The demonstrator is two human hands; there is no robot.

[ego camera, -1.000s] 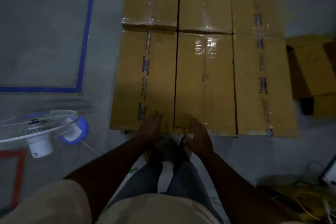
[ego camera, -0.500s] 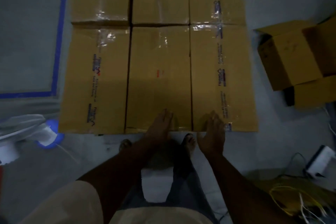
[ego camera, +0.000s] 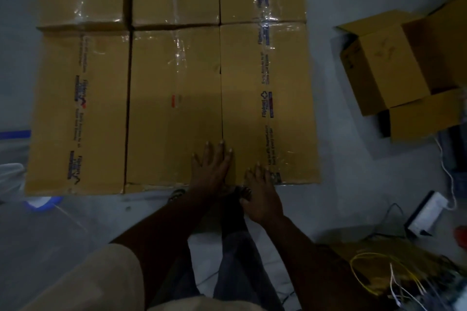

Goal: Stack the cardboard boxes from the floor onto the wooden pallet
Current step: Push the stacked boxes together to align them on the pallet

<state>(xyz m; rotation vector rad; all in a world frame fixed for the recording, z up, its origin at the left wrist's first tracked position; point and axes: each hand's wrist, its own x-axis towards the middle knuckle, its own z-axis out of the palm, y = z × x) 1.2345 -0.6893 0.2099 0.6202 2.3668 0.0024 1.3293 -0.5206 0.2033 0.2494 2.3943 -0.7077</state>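
Boxes [ego camera: 174, 106] — six in view, packed edge to edge, long sides running away from the person.
Left hand [ego camera: 209, 169] flat, fingers spread, over the seam of the middle and right boxes; right hand [ego camera: 262, 194] fingers straight on the right box's near edge — nearer it.

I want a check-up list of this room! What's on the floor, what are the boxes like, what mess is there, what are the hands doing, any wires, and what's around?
Surface: grey floor, dim light.
Job's things: six taped brown cardboard boxes packed in two rows of three; pallet not visible.
Clutter: open brown cardboard box with flaps up, on the right.
Hands: left hand flat across the seam between the near middle and right boxes; right hand at the near right box's front edge.
Cables: white cable, yellow wires lower right.
Surroundings: blue floor tape, white device.
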